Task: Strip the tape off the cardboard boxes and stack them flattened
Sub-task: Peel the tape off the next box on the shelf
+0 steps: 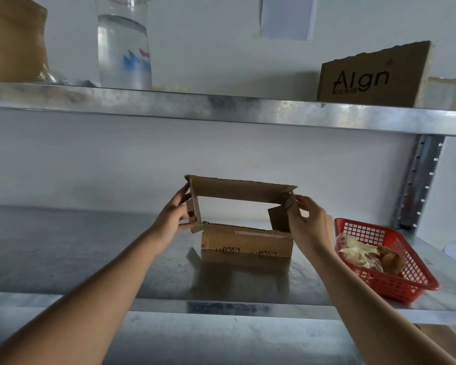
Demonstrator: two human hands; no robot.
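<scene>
A small brown cardboard box (245, 242), open at both ends like a frame, stands on its long side on the metal shelf (90, 248). A strip of tape runs along its near panel. My left hand (173, 218) grips the box's left wall, fingers curled round the edge and a small flap. My right hand (307, 219) pinches the upper right corner and the right side flap. Through the open box I see the white wall behind.
A red plastic basket (406, 285) with crumpled stripped tape sits at the right on the shelf. On the upper shelf stand a cardboard box printed "AIgn" (371, 77), a clear water jug (124, 46) and a brown bag (13, 40). A shelf post (419, 185) rises at right.
</scene>
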